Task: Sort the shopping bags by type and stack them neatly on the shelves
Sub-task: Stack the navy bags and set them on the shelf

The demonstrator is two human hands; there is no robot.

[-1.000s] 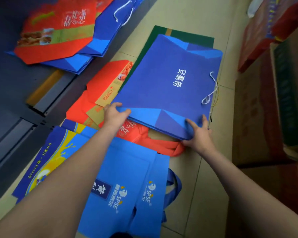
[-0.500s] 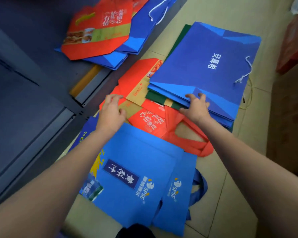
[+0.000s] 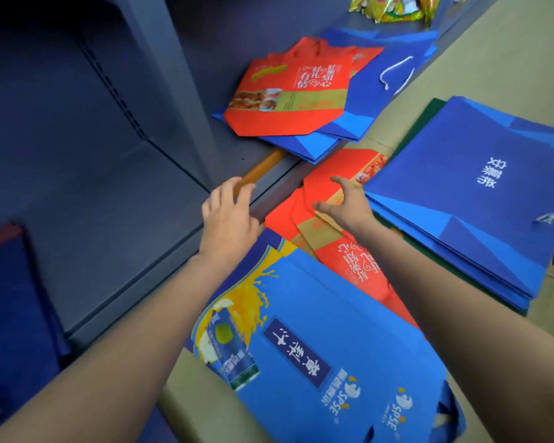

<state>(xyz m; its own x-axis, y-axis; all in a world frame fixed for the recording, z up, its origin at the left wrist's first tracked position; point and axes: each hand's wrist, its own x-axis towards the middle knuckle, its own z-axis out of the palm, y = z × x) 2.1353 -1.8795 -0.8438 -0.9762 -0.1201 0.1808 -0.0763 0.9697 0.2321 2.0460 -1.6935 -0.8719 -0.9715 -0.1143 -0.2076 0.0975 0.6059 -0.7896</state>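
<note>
This looks like a shop or its store room. Grey metal shelves (image 3: 115, 193) with rows of slots in the back stand low by a tiled floor (image 3: 509, 49). Flat shopping bags (image 3: 288, 94) with printed names lie in piles, and shiny snack packets (image 3: 394, 8) sit further along the shelf.

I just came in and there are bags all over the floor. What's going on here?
A person is sorting flat shopping bags. Both hands are empty: the left hand hovers by the shelf edge, the right hand reaches over the red bags on the floor. Dark blue bags lie stacked alongside; a red bag tops blue ones on the shelf.
</note>
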